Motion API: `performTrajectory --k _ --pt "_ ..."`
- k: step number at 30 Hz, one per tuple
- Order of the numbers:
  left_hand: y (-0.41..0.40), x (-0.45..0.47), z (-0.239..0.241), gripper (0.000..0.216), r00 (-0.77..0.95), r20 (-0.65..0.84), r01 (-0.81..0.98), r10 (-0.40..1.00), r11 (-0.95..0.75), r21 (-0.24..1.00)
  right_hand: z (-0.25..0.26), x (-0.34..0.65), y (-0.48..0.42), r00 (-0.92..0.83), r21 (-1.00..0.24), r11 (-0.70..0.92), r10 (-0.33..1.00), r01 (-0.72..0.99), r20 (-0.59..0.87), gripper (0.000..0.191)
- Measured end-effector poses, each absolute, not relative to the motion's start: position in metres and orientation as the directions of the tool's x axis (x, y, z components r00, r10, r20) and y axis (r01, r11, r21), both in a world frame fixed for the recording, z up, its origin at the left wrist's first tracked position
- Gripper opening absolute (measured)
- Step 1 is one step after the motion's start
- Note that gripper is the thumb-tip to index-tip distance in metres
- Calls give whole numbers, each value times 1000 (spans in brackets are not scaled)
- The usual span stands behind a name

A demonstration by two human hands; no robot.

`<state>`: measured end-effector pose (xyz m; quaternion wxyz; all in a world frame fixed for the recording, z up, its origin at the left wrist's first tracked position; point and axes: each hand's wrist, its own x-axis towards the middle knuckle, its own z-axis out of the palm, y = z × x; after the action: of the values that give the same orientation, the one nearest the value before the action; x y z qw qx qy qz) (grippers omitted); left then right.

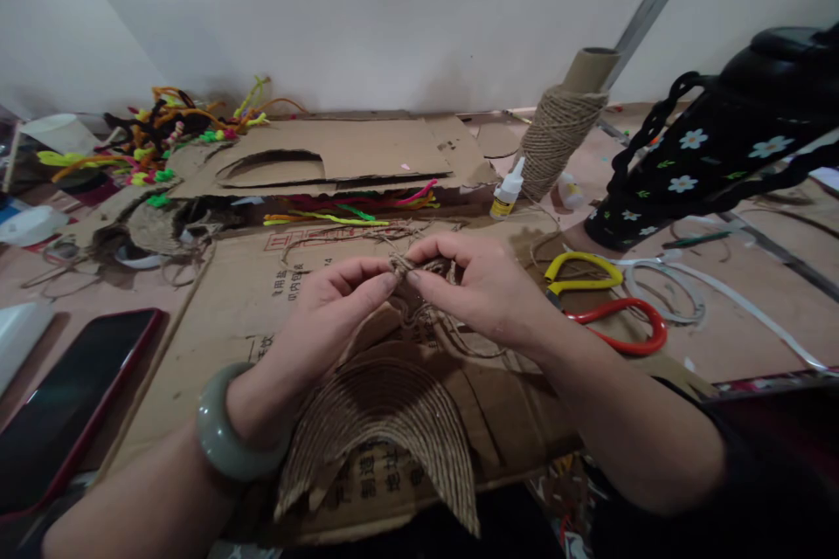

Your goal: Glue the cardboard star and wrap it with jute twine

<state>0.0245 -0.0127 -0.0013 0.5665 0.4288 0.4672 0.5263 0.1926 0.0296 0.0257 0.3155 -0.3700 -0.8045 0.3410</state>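
Between my two hands is a small bundle of brown jute twine, twisted or knotted, with loops hanging below the fingers. My left hand pinches it from the left with thumb and forefinger. From the right, my right hand grips the twine close beside the left fingertips. Just below the hands an arch-shaped piece of coiled twine lies on a printed cardboard sheet. Loose strands trail behind and under the fingers. The fingers hide part of the bundle.
Right of my hands lie scissors with yellow and red handles. Behind stand a glue bottle, a twine spool and a flowered black bottle. Colourful fuzzy stems pile at back left, a phone at left.
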Motion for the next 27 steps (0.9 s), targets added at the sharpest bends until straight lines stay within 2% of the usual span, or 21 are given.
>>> performTrajectory --k 9,17,23,27 --pt "-12 26 0 9 -20 -96 -160 995 92 983 24 193 28 -558 -756 517 793 402 246 16" --pt "-10 27 2 6 -98 -60 -177 993 42 983 21 194 26 -538 -547 711 698 441 473 19" --pt "-10 27 2 7 -126 -27 -134 992 10 991 19 192 26 -538 -567 695 712 443 452 21" --pt "-12 28 2 7 -128 -17 -36 992 12 999 19 191 26 -514 -609 640 758 468 402 18"
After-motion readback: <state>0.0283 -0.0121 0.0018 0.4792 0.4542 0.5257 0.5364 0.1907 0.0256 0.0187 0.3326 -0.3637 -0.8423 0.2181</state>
